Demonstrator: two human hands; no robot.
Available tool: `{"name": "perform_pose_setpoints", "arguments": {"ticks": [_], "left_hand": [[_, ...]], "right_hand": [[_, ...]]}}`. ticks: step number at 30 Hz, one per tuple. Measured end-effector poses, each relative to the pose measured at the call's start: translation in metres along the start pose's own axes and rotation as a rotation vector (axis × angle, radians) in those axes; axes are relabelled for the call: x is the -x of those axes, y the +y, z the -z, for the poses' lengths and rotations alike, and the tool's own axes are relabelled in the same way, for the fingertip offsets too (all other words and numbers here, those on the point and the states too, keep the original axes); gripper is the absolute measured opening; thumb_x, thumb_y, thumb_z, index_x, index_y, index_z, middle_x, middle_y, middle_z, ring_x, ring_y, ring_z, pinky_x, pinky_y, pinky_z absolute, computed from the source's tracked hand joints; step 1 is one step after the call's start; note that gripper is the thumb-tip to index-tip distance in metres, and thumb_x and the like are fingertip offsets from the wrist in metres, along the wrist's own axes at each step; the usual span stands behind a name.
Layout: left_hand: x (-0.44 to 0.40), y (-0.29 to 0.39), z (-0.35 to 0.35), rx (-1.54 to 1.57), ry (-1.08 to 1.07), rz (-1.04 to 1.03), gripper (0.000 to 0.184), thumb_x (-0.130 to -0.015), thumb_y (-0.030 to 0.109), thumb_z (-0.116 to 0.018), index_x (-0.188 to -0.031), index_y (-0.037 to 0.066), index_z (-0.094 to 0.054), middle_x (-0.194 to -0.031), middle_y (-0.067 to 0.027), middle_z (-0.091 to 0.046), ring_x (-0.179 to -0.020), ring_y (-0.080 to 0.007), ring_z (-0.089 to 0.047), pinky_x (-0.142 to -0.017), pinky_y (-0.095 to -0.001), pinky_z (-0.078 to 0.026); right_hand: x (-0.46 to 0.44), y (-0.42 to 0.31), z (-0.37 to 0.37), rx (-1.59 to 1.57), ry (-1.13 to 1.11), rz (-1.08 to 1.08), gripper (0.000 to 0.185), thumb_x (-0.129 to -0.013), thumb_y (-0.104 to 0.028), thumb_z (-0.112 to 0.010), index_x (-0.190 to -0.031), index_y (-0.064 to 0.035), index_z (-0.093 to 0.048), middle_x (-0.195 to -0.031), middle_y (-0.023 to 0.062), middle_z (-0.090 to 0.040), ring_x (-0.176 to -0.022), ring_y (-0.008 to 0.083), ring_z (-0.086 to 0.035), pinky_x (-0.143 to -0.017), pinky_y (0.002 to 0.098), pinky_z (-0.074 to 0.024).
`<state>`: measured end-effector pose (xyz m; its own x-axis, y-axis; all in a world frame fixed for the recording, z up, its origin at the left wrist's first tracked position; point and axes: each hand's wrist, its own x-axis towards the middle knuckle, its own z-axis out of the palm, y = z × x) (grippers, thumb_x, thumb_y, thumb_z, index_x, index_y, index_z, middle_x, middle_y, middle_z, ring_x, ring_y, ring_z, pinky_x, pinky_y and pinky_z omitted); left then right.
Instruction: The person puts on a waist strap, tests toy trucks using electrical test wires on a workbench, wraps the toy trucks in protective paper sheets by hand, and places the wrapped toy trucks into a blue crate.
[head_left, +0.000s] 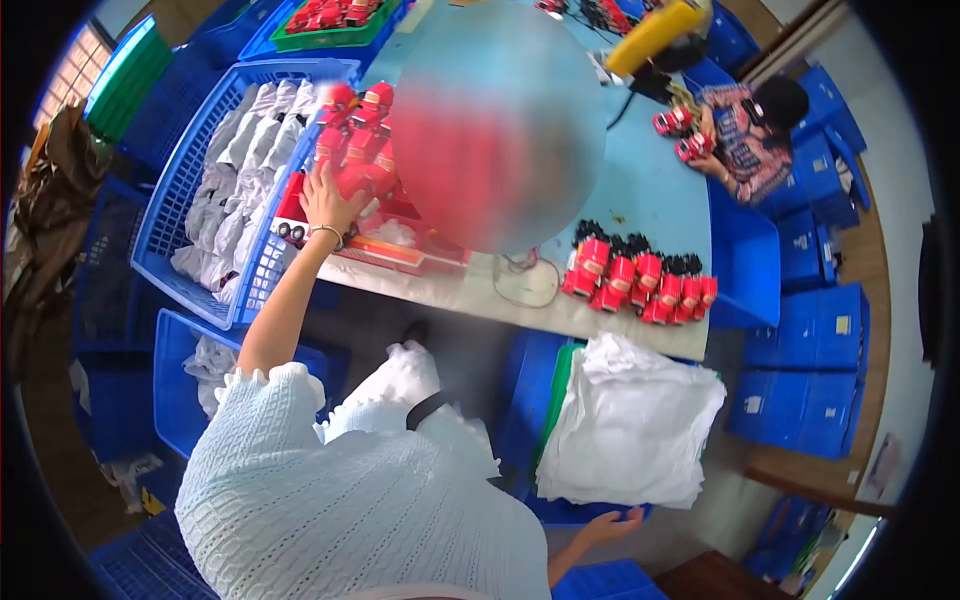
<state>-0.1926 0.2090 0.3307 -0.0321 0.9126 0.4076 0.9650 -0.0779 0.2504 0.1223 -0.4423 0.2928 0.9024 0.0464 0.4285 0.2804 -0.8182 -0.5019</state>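
Observation:
My left hand [330, 203] reaches to the table's left end, its fingers spread over red toy vehicles [362, 150]; a bracelet is on the wrist. Beside it lies a long red toy piece [385, 250] along the table edge. My right hand [612, 526] is low, near the front of a stack of white cloths [635, 425], with fingers stretched out and nothing in them. A group of red toy trucks with black wheels [638, 280] stands at the table's right corner. A blurred round patch hides the middle of the table.
Left of the table, a blue basket [185, 262] holds rows of wrapped items. A green tray [325, 38] of red parts is at the back. Across the light blue table [650, 190], another person [745, 145] holds red toy vehicles. Blue bins [800, 330] are stacked at the right.

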Motion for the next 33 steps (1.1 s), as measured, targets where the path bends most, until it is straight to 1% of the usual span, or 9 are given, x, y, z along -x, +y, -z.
{"name": "perform_pose_setpoints", "arguments": {"ticks": [1,4,7,12,16,18,21,25,33], "left_hand": [[-0.010,-0.007,0.001,0.003,0.001,0.017,0.059,-0.071,0.026,-0.068,-0.121,0.006,-0.043,-0.129,-0.0166,-0.041,-0.120,-0.0345,-0.037,-0.095,-0.0475,-0.034],[-0.039,-0.017,0.013,0.142,-0.739,0.192,0.064,-0.071,0.032,-0.070,-0.121,0.001,-0.044,-0.112,-0.0176,-0.054,-0.104,-0.0285,-0.053,-0.086,-0.0374,-0.043],[-0.072,-0.033,0.048,0.577,-0.880,0.025,0.062,-0.073,0.031,-0.070,-0.119,-0.001,-0.045,-0.105,-0.0146,-0.057,-0.094,-0.0213,-0.056,-0.078,-0.0316,-0.045],[-0.114,0.000,0.112,1.195,-1.209,-0.351,0.065,-0.075,0.033,-0.070,-0.122,-0.003,-0.042,-0.104,-0.0089,-0.057,-0.096,-0.0109,-0.052,-0.079,-0.0269,-0.045],[-0.130,0.028,0.123,1.324,-1.193,-0.414,0.069,-0.076,0.034,-0.070,-0.125,-0.002,-0.039,-0.111,-0.0085,-0.053,-0.103,-0.0134,-0.051,-0.087,-0.0276,-0.043],[-0.128,0.036,0.123,1.392,-1.166,-0.395,0.068,-0.076,0.033,-0.069,-0.126,-0.002,-0.038,-0.113,-0.0088,-0.052,-0.105,-0.0147,-0.050,-0.089,-0.0282,-0.042],[-0.108,0.045,0.129,1.188,-0.630,-0.724,0.062,-0.076,0.021,-0.070,-0.126,0.001,-0.039,-0.119,-0.0095,-0.047,-0.109,-0.0171,-0.049,-0.092,-0.0299,-0.040],[-0.103,0.054,0.119,1.331,-0.931,-0.384,0.062,-0.074,0.011,-0.070,-0.126,0.004,-0.039,-0.121,-0.0095,-0.043,-0.109,-0.0186,-0.049,-0.093,-0.0306,-0.041],[-0.087,0.086,0.118,1.264,-0.795,-0.537,0.069,-0.069,0.010,-0.074,-0.127,0.006,-0.036,-0.110,-0.0072,-0.047,-0.106,-0.0163,-0.049,-0.091,-0.0306,-0.042]], "right_hand": [[-0.018,-0.032,-0.008,-0.090,-0.003,0.049,0.044,-0.072,0.009,-0.039,-0.116,0.0069,-0.044,-0.113,0.0215,-0.051,-0.103,0.0314,-0.051,-0.094,0.0385,-0.0370],[-0.047,-0.161,-0.060,-0.390,-0.114,0.161,0.037,-0.079,0.007,-0.042,-0.116,0.0052,-0.045,-0.113,0.0189,-0.051,-0.098,0.0278,-0.054,-0.091,0.0379,-0.0403],[-0.032,-0.311,-0.126,-0.745,-0.440,0.315,0.026,-0.087,-0.001,-0.046,-0.112,0.0028,-0.049,-0.106,0.0129,-0.053,-0.093,0.0225,-0.056,-0.082,0.0334,-0.0467],[0.012,-0.533,-0.157,-1.445,-1.644,-0.391,0.052,-0.090,-0.039,-0.044,-0.130,-0.0066,-0.035,-0.124,0.0137,-0.047,-0.098,0.0217,-0.057,-0.077,0.0351,-0.0484],[0.009,-0.585,-0.143,-1.661,-1.957,-0.699,0.058,-0.088,-0.041,-0.046,-0.130,-0.0032,-0.034,-0.126,0.0119,-0.045,-0.109,0.0198,-0.050,-0.086,0.0376,-0.0453],[0.015,-0.591,-0.139,-1.608,-1.856,-0.536,0.057,-0.088,-0.038,-0.046,-0.130,-0.0020,-0.034,-0.127,0.0111,-0.044,-0.109,0.0191,-0.050,-0.088,0.0359,-0.0434],[0.026,-0.594,-0.130,-1.480,-1.650,-0.245,0.054,-0.088,-0.034,-0.046,-0.128,0.0002,-0.034,-0.128,0.0095,-0.041,-0.110,0.0177,-0.048,-0.093,0.0325,-0.0397],[0.034,-0.596,-0.117,-1.445,-1.572,-0.174,0.053,-0.088,-0.036,-0.045,-0.127,0.0000,-0.036,-0.122,0.0096,-0.047,-0.111,0.0180,-0.047,-0.096,0.0324,-0.0371],[0.024,-0.577,-0.116,-1.441,-1.394,-0.208,0.047,-0.089,-0.028,-0.040,-0.127,-0.0007,-0.035,-0.123,0.0093,-0.045,-0.114,0.0164,-0.045,-0.095,0.0321,-0.0376]]}}
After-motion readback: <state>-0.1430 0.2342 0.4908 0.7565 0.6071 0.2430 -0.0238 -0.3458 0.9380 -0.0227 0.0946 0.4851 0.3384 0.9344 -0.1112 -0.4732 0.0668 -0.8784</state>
